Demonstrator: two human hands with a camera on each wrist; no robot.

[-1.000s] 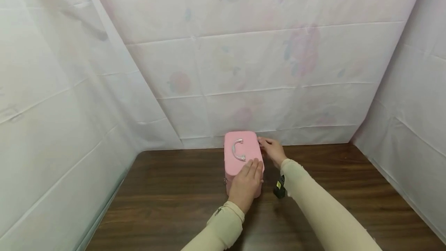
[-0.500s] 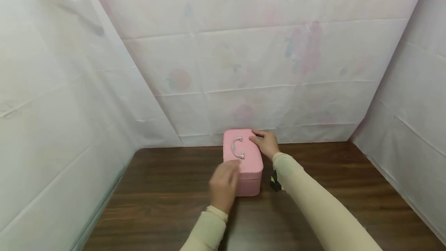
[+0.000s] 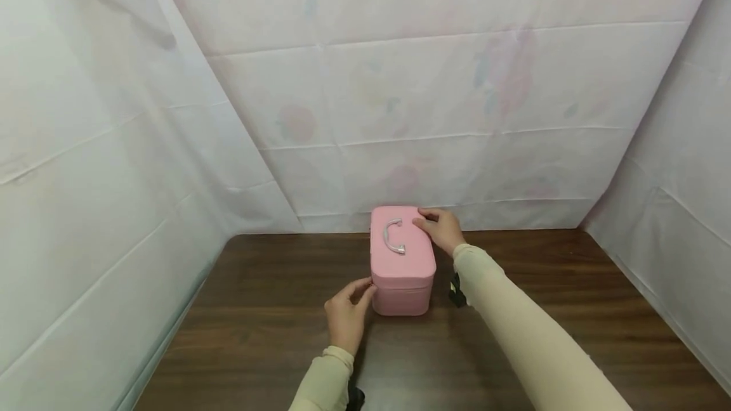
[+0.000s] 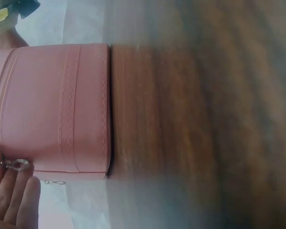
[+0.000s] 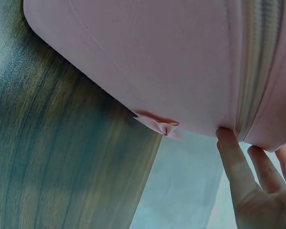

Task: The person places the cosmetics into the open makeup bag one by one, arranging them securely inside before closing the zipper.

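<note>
A pink zip case with a silver handle on its lid stands on the dark wooden table, close to the back wall. My left hand is at the case's front left corner. In the left wrist view its straight fingers touch the small silver zipper pull on the case. My right hand rests on the far right of the lid. In the right wrist view its fingers lie against the case by the zip line.
White sheeting with faint flower prints walls in the table at the back and on both sides. A small pink tab sticks out from the case's bottom edge. Bare wood lies right and left of the case.
My left hand has come off the front of the lid and dropped to the case's front left corner by the zipper pull. My right hand has slid from the right edge onto the lid.
</note>
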